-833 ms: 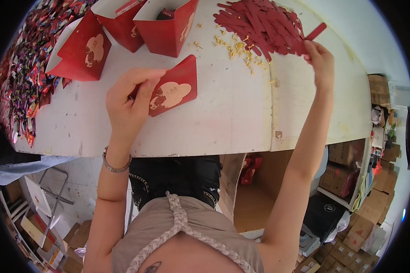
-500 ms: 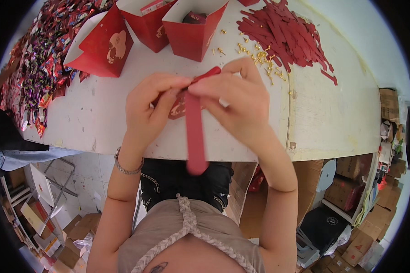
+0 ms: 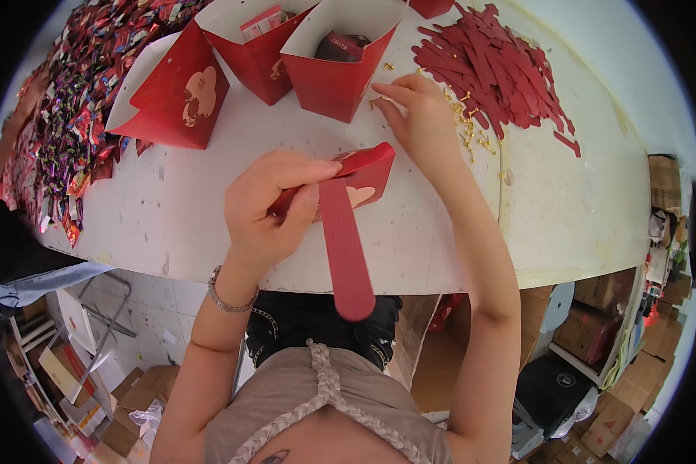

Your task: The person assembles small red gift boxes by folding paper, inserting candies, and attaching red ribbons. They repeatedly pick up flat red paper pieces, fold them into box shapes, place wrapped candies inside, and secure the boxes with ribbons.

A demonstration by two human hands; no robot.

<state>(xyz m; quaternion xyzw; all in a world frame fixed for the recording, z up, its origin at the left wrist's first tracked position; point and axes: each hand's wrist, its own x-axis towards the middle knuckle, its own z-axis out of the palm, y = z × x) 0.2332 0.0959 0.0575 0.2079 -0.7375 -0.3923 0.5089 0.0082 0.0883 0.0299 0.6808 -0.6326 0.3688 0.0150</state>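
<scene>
Head view: clock positions are read from the picture centre, with 12 o'clock at the far side of the table. The folded carton (image 3: 377,168), glossy red card with slanted sides, sits at 12 o'clock, just beyond the centre. The left hand (image 3: 267,205), at 10 o'clock, pinches the carton's edge between thumb and fingers. A flat red strip (image 3: 348,259) with fine lengthwise grain runs from this grip toward 6 o'clock and ends in a rounded tip.

The right hand (image 3: 421,116), at 1 o'clock, has thumb and forefinger parted near a small gold pin; contact with the pin cannot be determined. Further gold pins (image 3: 469,124), shiny and metallic, lie scattered between 1 and 2 o'clock, beside a loose heap of matt red strips (image 3: 506,73).

Three flared red boxes with white interiors stand open: the left box (image 3: 158,108) at 10 o'clock, the middle box (image 3: 259,69) at 11, the right box (image 3: 336,85) at 12. The left box and the folded carton bear a pale, cloud-shaped printed motif. A dark packet (image 3: 334,49) with light lettering lies inside the right box. Crinkled foil-wrapped pieces (image 3: 62,135) are heaped toward 10 o'clock on the white table (image 3: 151,224).
</scene>
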